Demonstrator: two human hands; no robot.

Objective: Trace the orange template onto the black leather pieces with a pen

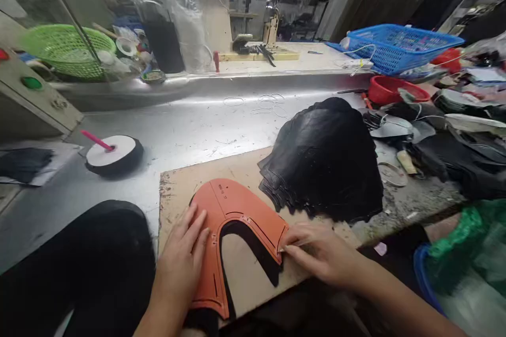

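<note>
Right grip [316,250], head view: pinched on thin pen-like tool [304,243], tip at right leg of orange arched template [221,200]. Left grip [179,255]: fingers slightly apart, laid on template's left side. Template lies over black piece [269,267] on tan board [245,276], atop metal worktop [177,137]; black stack [324,163] at right.

One left hand [179,260] and one right hand [326,253], that makes two! Just the one orange template [241,197], one tan board [247,271], and a single pile of black sheets [328,158], overlapping too much to number! Baskets? Two of them: one green basket [75,45], one blue basket [395,58]! One red bowl [385,92], one white-faced black roll [136,155], and a lone pink stick [95,139]! One green button [31,82] completes the tally!
</note>
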